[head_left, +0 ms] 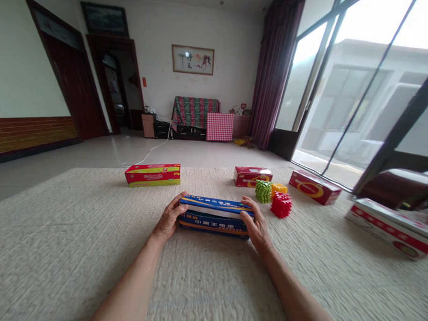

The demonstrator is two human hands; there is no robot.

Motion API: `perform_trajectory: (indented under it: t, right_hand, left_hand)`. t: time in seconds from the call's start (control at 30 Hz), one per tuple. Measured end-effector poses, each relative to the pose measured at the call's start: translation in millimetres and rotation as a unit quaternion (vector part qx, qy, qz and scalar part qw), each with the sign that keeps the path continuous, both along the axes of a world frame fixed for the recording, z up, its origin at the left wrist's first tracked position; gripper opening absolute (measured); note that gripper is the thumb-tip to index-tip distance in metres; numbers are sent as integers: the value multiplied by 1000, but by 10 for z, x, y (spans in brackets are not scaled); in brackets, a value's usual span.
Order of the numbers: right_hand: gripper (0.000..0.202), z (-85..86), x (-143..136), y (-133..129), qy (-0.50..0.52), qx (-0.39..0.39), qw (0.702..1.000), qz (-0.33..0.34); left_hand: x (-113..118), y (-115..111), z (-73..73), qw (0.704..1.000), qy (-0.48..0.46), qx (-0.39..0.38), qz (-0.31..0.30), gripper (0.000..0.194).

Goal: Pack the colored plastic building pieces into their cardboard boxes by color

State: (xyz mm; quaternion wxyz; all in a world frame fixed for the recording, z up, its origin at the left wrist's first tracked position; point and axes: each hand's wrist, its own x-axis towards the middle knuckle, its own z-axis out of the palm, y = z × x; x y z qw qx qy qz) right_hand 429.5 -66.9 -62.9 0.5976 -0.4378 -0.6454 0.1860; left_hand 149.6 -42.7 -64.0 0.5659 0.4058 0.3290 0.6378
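Note:
A long blue battery box with orange stripes and white lettering sits on the cream textured cover in front of me. Its lid stands slightly raised, and a pale strip shows along the gap at the front. My left hand grips the box's left end, fingers on top and thumb at the front edge of the lid. At the right end, my right hand holds on the same way, thumb on the front edge. What lies inside the box is hidden.
A red and yellow box lies beyond on the left. Right of the blue box are a green spiky cube, a yellow one and a red one. Two dark red boxes and a white-red box lie around them.

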Motion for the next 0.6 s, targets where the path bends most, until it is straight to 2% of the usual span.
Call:
perform_trajectory:
  t: [0.27,0.43,0.6]
  right_hand:
    - [30,26,10,-32,-41,-5,999,25]
    - [28,5,3,-21,-29,4,999,18]
    - [26,15,-20,-24,-21,10,1000,7]
  left_hand:
    - [-11,-11,-14,1000,5,17,-5,50]
    - [-9,-5,-34,1000,-2,12,-13,48]
    - [27,-13,6,1000,-4,4,0,44]
